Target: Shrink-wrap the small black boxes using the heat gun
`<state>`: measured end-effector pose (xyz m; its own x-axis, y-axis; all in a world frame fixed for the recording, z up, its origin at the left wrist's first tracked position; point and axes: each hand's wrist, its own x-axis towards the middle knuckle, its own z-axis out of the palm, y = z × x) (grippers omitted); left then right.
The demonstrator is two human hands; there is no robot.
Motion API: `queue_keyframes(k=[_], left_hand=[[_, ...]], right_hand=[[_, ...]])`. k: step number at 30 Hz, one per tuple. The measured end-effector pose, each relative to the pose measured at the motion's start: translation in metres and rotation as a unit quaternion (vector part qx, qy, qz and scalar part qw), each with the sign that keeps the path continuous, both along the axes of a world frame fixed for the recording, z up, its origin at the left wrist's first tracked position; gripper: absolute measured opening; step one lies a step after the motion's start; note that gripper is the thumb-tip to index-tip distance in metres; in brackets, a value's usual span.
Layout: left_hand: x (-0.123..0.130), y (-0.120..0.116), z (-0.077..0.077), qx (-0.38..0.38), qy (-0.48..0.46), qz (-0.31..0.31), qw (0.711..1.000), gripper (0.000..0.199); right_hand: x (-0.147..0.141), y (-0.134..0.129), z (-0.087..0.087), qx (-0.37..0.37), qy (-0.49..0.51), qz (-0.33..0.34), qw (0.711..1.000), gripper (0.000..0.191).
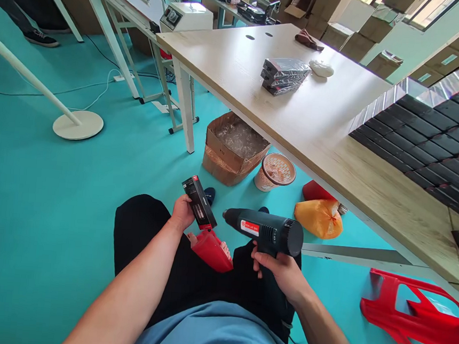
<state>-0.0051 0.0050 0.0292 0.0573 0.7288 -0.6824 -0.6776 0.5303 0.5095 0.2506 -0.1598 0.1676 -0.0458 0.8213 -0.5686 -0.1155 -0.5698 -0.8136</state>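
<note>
My left hand [183, 211] is closed around the lower side of a slim black box [199, 201] with red ends, held tilted over my lap. In my right hand [276, 266] is a dark heat gun [262, 230] with a red and white label, gripped by its handle. The gun's nozzle points left toward the box, with a gap between them. Just below the box, between my thighs, shows a red plastic piece [212, 251]; pale shapes at its sides are too unclear to name.
On the wooden table [319, 113] lie a stack of wrapped black boxes [285, 75], a white object [321, 68] and a large block of black boxes [437, 131]. Below are a carton [230, 164], a wastebasket [266, 183], an orange bag [318, 218] and a red stool [413, 316].
</note>
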Motion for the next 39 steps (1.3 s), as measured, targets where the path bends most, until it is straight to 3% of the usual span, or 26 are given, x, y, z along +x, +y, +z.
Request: queue_keyframes(k=[4, 6, 11, 17, 20, 22, 24, 27, 29, 31, 35, 39], left_hand=[[0.002, -0.004, -0.009, -0.002, 0.009, -0.129, 0.992, 0.024], [0.004, -0.008, -0.012, 0.0, 0.017, -0.166, 0.986, 0.02], [0.006, -0.015, -0.013, 0.013, 0.016, -0.21, 0.977, 0.016], [0.003, -0.016, -0.014, 0.022, 0.015, -0.259, 0.966, 0.019], [0.001, -0.013, -0.019, 0.074, 0.058, -0.26, 0.961, 0.028], [-0.001, -0.01, -0.024, 0.138, 0.151, -0.226, 0.952, 0.035], [-0.004, -0.007, -0.03, 0.196, 0.266, -0.198, 0.923, 0.035], [-0.006, -0.003, -0.04, 0.267, 0.406, -0.189, 0.853, 0.033], [-0.006, -0.003, -0.046, 0.32, 0.454, -0.186, 0.81, 0.032], [-0.004, -0.003, -0.05, 0.364, 0.473, -0.189, 0.78, 0.032], [-0.002, -0.004, -0.055, 0.39, 0.498, -0.207, 0.746, 0.034], [-0.003, -0.005, -0.057, 0.393, 0.504, -0.216, 0.738, 0.034]], right_hand=[[0.0, 0.011, 0.005, -0.005, 0.075, -0.026, 0.997, 0.043], [0.0, 0.017, 0.009, -0.004, 0.107, -0.041, 0.993, 0.043], [0.003, 0.035, 0.014, 0.004, 0.108, -0.089, 0.99, 0.042], [0.005, 0.045, 0.022, 0.003, 0.087, -0.085, 0.993, 0.043], [0.013, 0.044, 0.026, 0.002, 0.073, -0.042, 0.996, 0.043], [0.023, 0.042, 0.028, -0.01, 0.056, 0.023, 0.998, 0.042], [0.034, 0.04, 0.028, -0.023, 0.033, 0.066, 0.997, 0.041], [0.044, 0.037, 0.027, -0.03, 0.015, 0.025, 0.999, 0.042], [0.042, 0.035, 0.026, -0.028, 0.017, -0.013, 0.999, 0.042], [0.033, 0.035, 0.026, -0.024, 0.03, -0.01, 0.999, 0.042], [0.011, 0.04, 0.028, 0.014, 0.026, 0.036, 0.999, 0.039], [0.001, 0.049, 0.032, 0.025, -0.021, 0.053, 0.998, 0.035]])
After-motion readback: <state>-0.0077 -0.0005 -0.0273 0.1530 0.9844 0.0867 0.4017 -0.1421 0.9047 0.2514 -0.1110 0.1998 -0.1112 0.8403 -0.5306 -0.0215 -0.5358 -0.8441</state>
